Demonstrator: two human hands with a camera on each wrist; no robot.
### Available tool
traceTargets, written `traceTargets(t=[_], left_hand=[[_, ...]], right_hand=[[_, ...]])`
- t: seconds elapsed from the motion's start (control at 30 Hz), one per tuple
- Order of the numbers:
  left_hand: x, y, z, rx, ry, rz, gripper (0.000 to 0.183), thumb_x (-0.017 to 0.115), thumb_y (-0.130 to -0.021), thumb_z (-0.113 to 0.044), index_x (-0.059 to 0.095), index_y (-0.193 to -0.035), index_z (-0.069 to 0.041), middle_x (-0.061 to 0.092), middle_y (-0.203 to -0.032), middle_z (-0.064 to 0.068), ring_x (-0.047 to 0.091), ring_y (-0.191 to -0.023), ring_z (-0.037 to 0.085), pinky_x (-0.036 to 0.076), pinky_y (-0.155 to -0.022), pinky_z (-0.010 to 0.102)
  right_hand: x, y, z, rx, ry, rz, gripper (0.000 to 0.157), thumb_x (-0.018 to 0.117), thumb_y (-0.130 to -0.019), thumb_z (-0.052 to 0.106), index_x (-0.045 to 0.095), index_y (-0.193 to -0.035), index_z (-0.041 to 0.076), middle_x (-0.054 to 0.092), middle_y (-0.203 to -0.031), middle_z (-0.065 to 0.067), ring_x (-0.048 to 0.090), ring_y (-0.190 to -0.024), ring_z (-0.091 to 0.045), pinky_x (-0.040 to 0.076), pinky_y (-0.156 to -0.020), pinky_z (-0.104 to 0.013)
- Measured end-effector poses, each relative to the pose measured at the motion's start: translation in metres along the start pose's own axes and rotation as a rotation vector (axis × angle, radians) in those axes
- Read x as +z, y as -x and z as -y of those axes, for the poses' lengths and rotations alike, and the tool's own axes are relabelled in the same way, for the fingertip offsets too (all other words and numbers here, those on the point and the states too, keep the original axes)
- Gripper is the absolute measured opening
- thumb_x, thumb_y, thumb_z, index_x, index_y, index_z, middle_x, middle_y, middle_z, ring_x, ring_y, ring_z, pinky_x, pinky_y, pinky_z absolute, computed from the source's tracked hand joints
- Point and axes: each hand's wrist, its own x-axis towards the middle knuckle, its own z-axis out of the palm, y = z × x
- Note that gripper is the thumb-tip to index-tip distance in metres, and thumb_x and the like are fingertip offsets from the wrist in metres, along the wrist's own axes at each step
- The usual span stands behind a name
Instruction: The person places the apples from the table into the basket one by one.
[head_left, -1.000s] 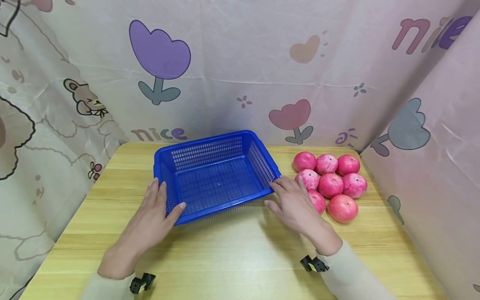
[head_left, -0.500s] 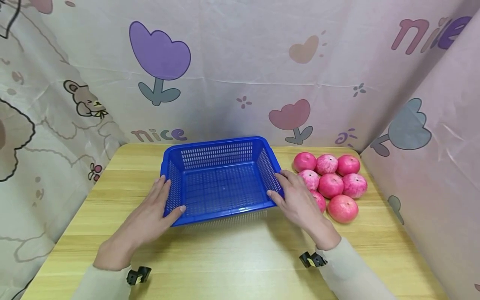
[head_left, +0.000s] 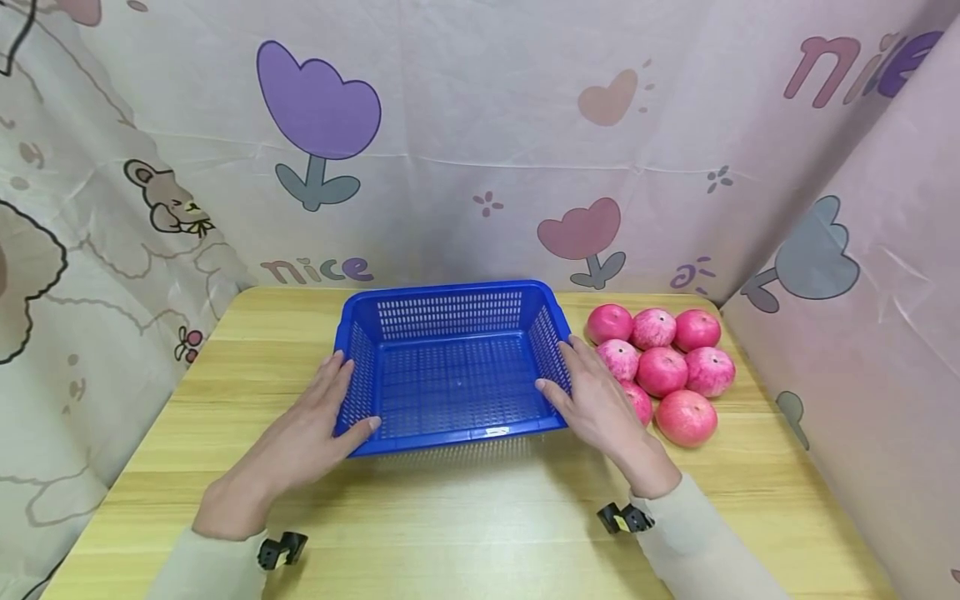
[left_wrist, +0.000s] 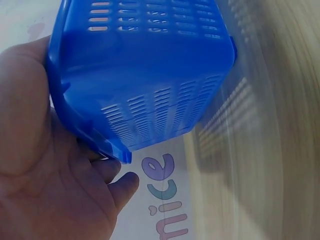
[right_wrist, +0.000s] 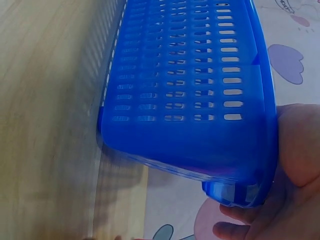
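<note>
A blue plastic basket (head_left: 450, 440) with slotted walls stands on the wooden table, nothing inside it. My left hand (head_left: 300, 437) holds its left end, thumb over the front rim corner and fingers along the outside. On the right end, my right hand (head_left: 603, 408) grips the rim with the thumb inside and the fingers outside. The left wrist view shows the basket's slotted wall (left_wrist: 145, 65) and fingertips under the projecting rim. In the right wrist view, fingers reach beneath the lip of the basket (right_wrist: 175, 135) near its end handle.
Several round pink fruits (head_left: 662, 372), some streaked white, sit in a cluster just right of my right hand, which partly covers one. The wooden table (head_left: 465, 533) extends toward me. A printed curtain (head_left: 450, 100) hangs behind the table and along both sides.
The basket has shifted right and slightly toward me, turning until its long side lies nearly square to the table. Both hands moved with it; the right thumb came over the rim. The fruits stayed put.
</note>
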Motion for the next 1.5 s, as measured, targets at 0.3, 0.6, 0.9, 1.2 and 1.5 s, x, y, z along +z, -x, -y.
traceTargets(t=[0.3, 0.6, 0.9, 1.2, 1.5], left_hand=[[0.001, -0.007, -0.002, 0.002, 0.012, 0.016, 0.105, 0.054, -0.103, -0.066, 0.007, -0.168, 0.001, -0.005, -0.177, 0.020, 0.005, -0.163, 0.045, 0.023, -0.123, 0.071], [-0.004, -0.023, 0.000, -0.015, 0.022, 0.049, 0.109, 0.047, -0.101, -0.073, 0.002, -0.168, 0.001, -0.009, -0.176, 0.021, 0.005, -0.162, 0.049, 0.021, -0.122, 0.072], [-0.008, -0.043, 0.006, -0.027, 0.067, 0.045, 0.105, 0.046, -0.105, -0.068, -0.001, -0.167, 0.002, -0.011, -0.175, 0.024, 0.004, -0.160, 0.052, 0.020, -0.122, 0.073], [-0.006, -0.052, 0.003, 0.001, -0.078, 0.031, 0.114, 0.048, -0.099, -0.076, 0.008, -0.166, 0.007, -0.002, -0.175, 0.027, -0.008, -0.163, 0.045, 0.004, -0.127, 0.071], [-0.004, -0.056, -0.006, -0.006, -0.151, 0.034, 0.117, 0.036, -0.097, -0.084, 0.013, -0.165, 0.008, 0.000, -0.175, 0.028, -0.003, -0.162, 0.047, 0.005, -0.127, 0.071]], right_hand=[[-0.001, 0.005, 0.000, 0.016, 0.025, -0.013, 0.074, 0.066, -0.104, 0.040, 0.042, -0.157, -0.006, 0.039, -0.165, -0.028, 0.036, -0.154, -0.048, 0.029, -0.126, -0.062], [-0.001, 0.006, -0.003, 0.026, 0.067, -0.020, 0.073, 0.064, -0.104, 0.042, 0.044, -0.156, -0.005, 0.040, -0.165, -0.026, 0.037, -0.153, -0.045, 0.029, -0.127, -0.060], [-0.001, 0.008, -0.005, -0.005, 0.102, -0.059, 0.069, 0.066, -0.104, 0.037, 0.048, -0.152, -0.008, 0.045, -0.160, -0.028, 0.042, -0.150, -0.047, 0.032, -0.125, -0.060], [-0.007, -0.003, -0.008, -0.016, 0.138, -0.035, 0.072, 0.066, -0.104, 0.039, 0.046, -0.154, -0.008, 0.044, -0.161, -0.030, 0.041, -0.152, -0.045, 0.034, -0.124, -0.059], [-0.004, -0.007, -0.010, 0.004, 0.169, -0.022, 0.072, 0.062, -0.106, 0.041, 0.044, -0.155, -0.008, 0.042, -0.163, -0.029, 0.041, -0.152, -0.045, 0.036, -0.124, -0.059]])
